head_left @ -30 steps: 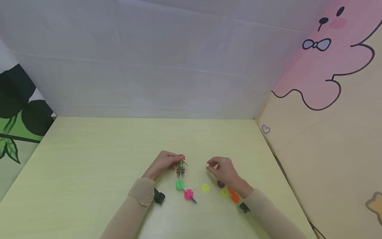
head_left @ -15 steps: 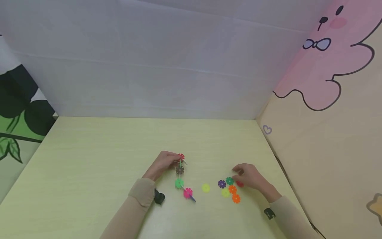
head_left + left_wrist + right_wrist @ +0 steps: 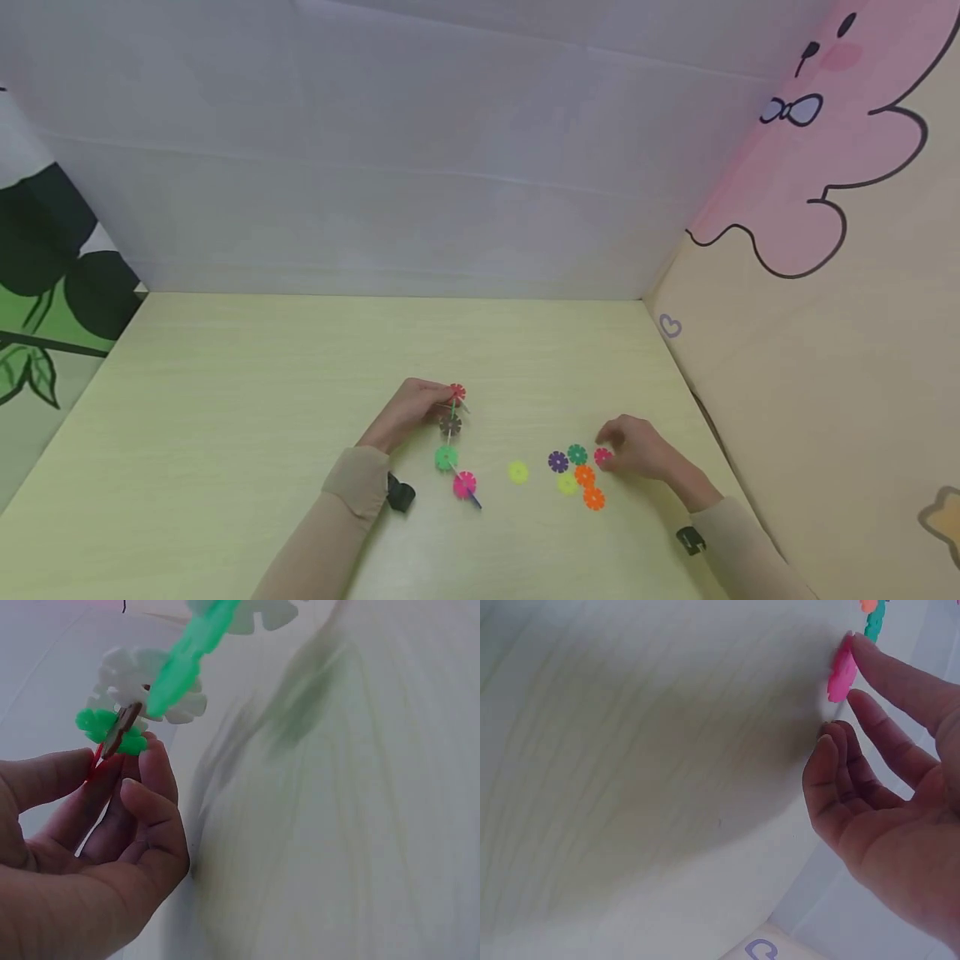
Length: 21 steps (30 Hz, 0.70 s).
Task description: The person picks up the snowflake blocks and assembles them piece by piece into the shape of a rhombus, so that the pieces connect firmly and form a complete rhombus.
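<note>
Much pale wooden tabletop point(image 3: 285, 358) extends leftward of the left hand point(image 3: 411, 407), pinching the red notched plastic disc point(image 3: 457, 391) topping a chain point(image 3: 446, 458); the right hand point(image 3: 637, 446) touches a pink disc point(image 3: 602, 456), grip unclear, multicoloured discs point(image 3: 584, 476) alongside.

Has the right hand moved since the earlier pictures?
Yes: in the head view, the right hand shifted right, toward the right edge of the table.

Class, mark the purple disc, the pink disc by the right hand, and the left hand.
Purple disc point(image 3: 558, 462), head view: middle of its face.
Pink disc point(image 3: 842, 673), right wrist view: middle of its visible surface.
Left hand point(image 3: 412, 405), head view: middle of the hand.
</note>
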Each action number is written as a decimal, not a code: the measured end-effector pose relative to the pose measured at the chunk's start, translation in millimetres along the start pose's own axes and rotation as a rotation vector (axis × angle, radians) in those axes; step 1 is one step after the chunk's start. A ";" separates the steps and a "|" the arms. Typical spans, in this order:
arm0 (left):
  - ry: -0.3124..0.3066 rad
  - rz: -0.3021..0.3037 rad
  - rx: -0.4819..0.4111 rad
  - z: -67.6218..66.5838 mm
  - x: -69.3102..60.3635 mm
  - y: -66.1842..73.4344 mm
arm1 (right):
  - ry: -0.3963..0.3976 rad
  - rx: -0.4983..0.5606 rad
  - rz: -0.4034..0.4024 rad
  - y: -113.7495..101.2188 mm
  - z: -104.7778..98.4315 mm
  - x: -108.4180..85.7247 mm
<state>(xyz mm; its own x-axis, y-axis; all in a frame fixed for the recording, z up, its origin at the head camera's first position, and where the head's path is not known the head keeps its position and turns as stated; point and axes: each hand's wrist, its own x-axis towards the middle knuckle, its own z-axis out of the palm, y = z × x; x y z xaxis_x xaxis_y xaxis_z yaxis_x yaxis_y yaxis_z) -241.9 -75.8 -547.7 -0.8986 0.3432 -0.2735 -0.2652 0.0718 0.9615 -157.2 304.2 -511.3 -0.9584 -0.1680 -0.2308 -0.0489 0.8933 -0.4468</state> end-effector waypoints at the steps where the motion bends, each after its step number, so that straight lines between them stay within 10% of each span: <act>1: 0.003 0.004 0.002 -0.3 -0.1 0.0 | -0.001 0.002 -0.004 -0.1 -0.1 -0.5; 21: 0.006 0.010 -0.016 -16.4 13.4 -2.2 | 0.070 0.057 -0.032 -21.3 -6.4 19.7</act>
<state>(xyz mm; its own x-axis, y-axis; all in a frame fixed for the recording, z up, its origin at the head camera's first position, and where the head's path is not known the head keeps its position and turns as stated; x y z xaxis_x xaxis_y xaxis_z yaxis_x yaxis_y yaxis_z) -259.1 -86.6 -553.9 -0.9033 0.3384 -0.2636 -0.2613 0.0533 0.9638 -176.9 284.4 -500.8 -0.9741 -0.1642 -0.1553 -0.0653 0.8623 -0.5021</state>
